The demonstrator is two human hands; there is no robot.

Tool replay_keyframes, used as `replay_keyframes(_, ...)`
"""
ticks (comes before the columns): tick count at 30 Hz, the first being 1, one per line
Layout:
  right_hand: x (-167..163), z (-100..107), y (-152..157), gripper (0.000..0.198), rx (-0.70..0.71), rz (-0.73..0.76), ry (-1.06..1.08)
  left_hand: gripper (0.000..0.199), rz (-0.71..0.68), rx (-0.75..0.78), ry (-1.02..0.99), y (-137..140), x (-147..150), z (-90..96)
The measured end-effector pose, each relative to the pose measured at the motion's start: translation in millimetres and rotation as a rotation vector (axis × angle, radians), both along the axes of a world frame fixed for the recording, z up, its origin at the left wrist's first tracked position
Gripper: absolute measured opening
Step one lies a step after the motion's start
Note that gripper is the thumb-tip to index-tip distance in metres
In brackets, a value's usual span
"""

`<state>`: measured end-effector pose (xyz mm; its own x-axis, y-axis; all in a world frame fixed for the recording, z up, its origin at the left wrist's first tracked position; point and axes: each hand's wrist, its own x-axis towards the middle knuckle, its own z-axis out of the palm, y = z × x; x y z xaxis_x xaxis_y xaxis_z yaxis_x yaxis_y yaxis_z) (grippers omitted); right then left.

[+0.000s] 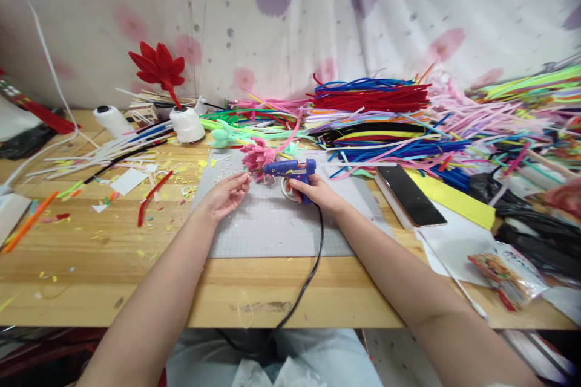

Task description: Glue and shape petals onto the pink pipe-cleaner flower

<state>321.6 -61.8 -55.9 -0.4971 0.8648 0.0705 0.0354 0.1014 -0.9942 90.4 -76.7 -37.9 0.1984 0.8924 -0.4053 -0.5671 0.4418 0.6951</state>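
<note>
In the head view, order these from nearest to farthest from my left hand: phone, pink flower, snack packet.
1. Pink flower, just beyond the left hand.
2. Phone, right of the mat.
3. Snack packet, farther right and nearer you.

Grey mat (272,230), red strip (152,196) on table (345,290) (wooden)

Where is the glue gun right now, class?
In the head view's middle, the glue gun is in the right hand over the mat, nozzle toward the left hand.
</note>
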Motion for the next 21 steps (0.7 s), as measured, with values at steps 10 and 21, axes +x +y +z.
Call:
replay_keyframes(10, -4.1, 6.2, -4.6, 0.039, 0.017, 0.026, -0.043, 0.015, 0.021, 0.06, 0.074, 3.4, 0.7, -5.9)
replay_keyframes(21, -4.7, 4.8, -3.5, 0.04, 0.032, 0.044, -0.061, 0.027, 0.009, 0.158, 0.182, 2.4, -0.5, -10.6)
